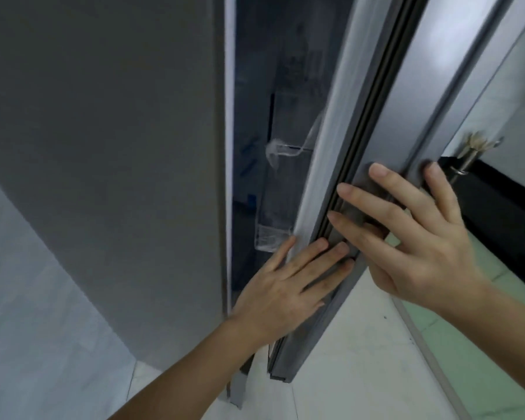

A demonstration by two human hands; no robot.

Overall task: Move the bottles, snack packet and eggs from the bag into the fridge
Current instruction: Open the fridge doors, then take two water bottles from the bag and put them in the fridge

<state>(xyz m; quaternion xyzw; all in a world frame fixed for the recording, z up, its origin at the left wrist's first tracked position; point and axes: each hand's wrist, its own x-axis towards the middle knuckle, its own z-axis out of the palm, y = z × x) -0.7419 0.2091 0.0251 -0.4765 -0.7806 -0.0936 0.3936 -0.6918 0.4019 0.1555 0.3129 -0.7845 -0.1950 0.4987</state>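
Head view shows my left hand (285, 283) and right hand (422, 237) both spread flat, holding nothing, against the upright free edge of the fridge door (406, 101); left hand sits lower, nearer the narrow gap toward the fridge (103, 147) at left; bag not visible.

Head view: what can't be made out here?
Fridge interior: only a dark narrow gap shows in the head view; the ajar door hides the shelves.
Door bin: contents blurred.
Bag, bottles, snack packet, eggs: outside the frame.
Left hand, right hand flat on the door: pushing or pulling, one frame cannot tell.
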